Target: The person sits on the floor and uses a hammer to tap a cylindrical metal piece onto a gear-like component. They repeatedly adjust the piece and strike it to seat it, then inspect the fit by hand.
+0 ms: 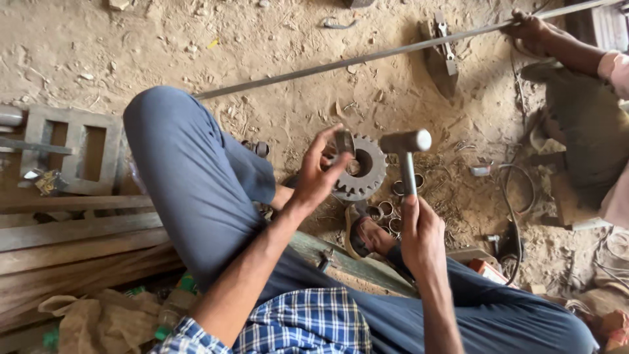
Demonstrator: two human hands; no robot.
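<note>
Far left: metal frame (72, 154) lies flat on the dirt floor (275, 46), wooden planks (72, 242) stacked just beside it. Not in play.

Your left hand (318, 174) is raised over your bent knee. Fingers are half open and curled, thumb and fingertips pinching a small dark metal piece (345, 140). It's too small and blurred for me to say what it is. Looks solid steel: stiff, light for its size, easy to fumble if greasy. Keep the pinch on its lower part, fingertips clear of the top end.

Directly behind that hand, the gear (359, 169) lies flat on the floor, teeth outward, bore open. Judging by thickness, it's heavy and rigid, and won't shift easily. Teeth are sharp-edged; take it by the rim with both hands or through the bore, not by single teeth.

Small metal rings (386, 211) are scattered near the gear, close to your foot.

Your right hand (421, 233) is closed fully round the lower handle of the hammer (406, 145), head up, level with the small piece and just beside it. All metal, so head-heavy, with a slick shaft. A low grip gives swing but less control.

Upper right: another person's hand (529, 29) holds a long steel rod (367, 58) that runs diagonally across the floor, well apart from your hands.
</note>
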